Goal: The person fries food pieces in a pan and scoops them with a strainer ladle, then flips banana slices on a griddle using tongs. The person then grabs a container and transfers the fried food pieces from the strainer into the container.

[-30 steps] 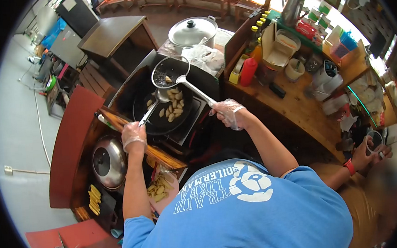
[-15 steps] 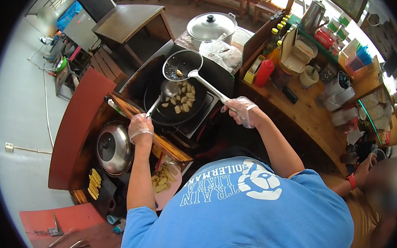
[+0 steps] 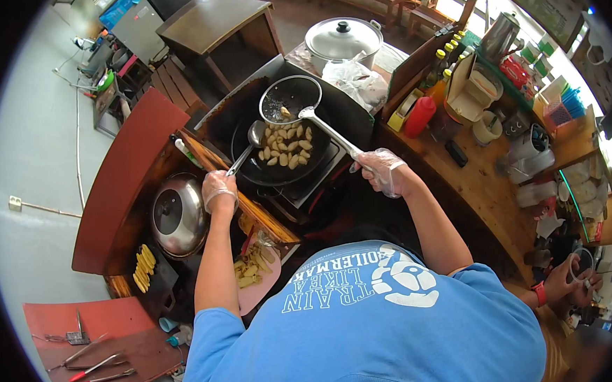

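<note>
My left hand (image 3: 220, 190), in a clear plastic glove, is closed round the handle of a metal ladle (image 3: 257, 133). The ladle's bowl is at the left side of a dark wok (image 3: 252, 172), beside several pale brown food pieces (image 3: 288, 148) in it. Also gloved, my right hand (image 3: 382, 171) grips the long handle of a round wire strainer (image 3: 290, 97). That strainer hangs above the far part of the wok, with a small brown piece (image 3: 286, 112) in it.
A lidded pot (image 3: 342, 40) and a plastic bag (image 3: 359, 83) stand beyond the wok. A domed lid (image 3: 179, 216) leans at left; a pink board (image 3: 268, 281) holds cut pieces. Tongs (image 3: 96, 370) lie lower left. At right, another person's hands (image 3: 560, 280) hold a clear cup.
The ladle's bowl has shifted from over the food pieces to their left side. The strainer stays above the wok. The other person's hands and cup have come further into view.
</note>
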Available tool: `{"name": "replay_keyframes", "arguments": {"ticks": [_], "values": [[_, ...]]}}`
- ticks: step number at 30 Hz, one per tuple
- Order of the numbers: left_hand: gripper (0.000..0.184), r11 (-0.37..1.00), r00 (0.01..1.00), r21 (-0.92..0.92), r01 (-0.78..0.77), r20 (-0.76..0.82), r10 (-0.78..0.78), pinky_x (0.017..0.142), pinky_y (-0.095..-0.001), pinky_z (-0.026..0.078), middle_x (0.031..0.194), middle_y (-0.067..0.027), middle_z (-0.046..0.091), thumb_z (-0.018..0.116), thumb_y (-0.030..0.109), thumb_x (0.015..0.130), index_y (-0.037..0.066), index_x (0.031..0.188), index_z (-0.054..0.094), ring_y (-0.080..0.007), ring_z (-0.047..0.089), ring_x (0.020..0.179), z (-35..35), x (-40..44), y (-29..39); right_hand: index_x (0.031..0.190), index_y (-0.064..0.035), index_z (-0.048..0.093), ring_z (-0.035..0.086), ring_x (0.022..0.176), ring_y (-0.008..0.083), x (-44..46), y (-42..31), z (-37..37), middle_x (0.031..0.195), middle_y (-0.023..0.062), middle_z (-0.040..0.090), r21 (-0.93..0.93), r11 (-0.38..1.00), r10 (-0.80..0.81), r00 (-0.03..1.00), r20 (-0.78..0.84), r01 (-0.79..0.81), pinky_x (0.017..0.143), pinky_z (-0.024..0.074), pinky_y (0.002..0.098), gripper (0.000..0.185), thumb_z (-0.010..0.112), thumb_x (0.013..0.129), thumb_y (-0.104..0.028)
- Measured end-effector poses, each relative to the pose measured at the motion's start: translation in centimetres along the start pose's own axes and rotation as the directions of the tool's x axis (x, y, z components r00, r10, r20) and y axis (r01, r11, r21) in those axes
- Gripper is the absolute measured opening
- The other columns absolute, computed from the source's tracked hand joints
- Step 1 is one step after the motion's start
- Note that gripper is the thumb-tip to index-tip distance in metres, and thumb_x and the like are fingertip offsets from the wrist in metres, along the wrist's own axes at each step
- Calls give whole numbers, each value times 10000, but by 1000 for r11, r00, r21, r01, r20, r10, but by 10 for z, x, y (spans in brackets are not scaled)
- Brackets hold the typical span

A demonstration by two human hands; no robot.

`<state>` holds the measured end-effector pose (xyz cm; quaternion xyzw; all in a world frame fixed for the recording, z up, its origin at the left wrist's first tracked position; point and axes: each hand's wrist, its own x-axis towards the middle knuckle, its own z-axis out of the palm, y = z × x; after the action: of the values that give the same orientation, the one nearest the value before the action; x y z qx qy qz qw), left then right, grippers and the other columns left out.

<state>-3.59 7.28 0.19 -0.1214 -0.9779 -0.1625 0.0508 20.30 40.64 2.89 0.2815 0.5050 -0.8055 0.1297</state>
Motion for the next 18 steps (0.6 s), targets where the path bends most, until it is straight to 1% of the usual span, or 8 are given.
{"name": "replay_keyframes", "arguments": {"ticks": [1,4,7,9,11,13,15,18], "values": [[224,1000,1000,-2,6,-3,-6,844,-421,543,953,-160,721,715,226,800,34,912,750,-332,697,907,1,2,3,893,-74,620,389,463,58,0,-1,0,611,-49,463,-1,1000,-14,1000,8,14,433,304,229,302,623,953,-370],[218,992,998,-109,61,-28,-64,848,-413,545,973,-175,724,743,188,799,28,947,746,-336,698,934,0,5,10,896,-74,618,390,465,58,0,-4,0,614,-48,459,3,1000,-15,1000,8,15,434,306,228,301,619,957,-368],[230,986,995,-163,36,-86,-51,846,-414,546,958,-183,723,746,184,794,16,951,744,-339,699,929,0,9,14,897,-72,619,394,470,58,0,-4,-1,618,-48,462,3,999,-43,999,22,43,437,309,230,302,620,958,-368],[241,986,996,-161,38,-76,-51,849,-411,544,961,-186,723,753,179,786,6,953,743,-337,698,929,8,15,14,897,-71,619,396,472,59,-1,-6,1,619,-48,462,-5,999,-42,999,16,42,438,310,230,303,620,959,-368],[245,985,987,-130,-111,-131,94,856,-403,543,973,-179,726,755,183,785,12,960,747,-332,698,931,14,18,15,897,-70,619,398,475,59,-1,-7,2,620,-47,463,-13,999,-41,999,11,41,438,311,231,305,620,960,-369],[245,983,991,-166,-76,-122,56,857,-397,544,978,-168,727,755,192,787,20,962,751,-328,697,924,18,19,18,896,-71,620,403,479,60,-2,-8,2,623,-46,468,-10,999,-32,999,6,33,440,313,231,308,622,960,-373],[242,995,996,-61,-77,-46,74,858,-394,545,986,-155,727,754,197,791,26,961,753,-324,696,921,13,20,23,896,-72,621,404,479,60,-3,-9,2,623,-45,470,-7,1000,-25,1000,8,25,439,312,230,308,624,959,-374],[235,989,988,-72,-130,-97,123,851,-397,545,973,-154,721,749,197,790,37,962,756,-323,693,915,12,16,18,896,-71,622,406,478,60,-5,-10,1,624,-44,474,-7,1000,-25,1000,10,25,437,310,229,310,627,959,-374]]}}
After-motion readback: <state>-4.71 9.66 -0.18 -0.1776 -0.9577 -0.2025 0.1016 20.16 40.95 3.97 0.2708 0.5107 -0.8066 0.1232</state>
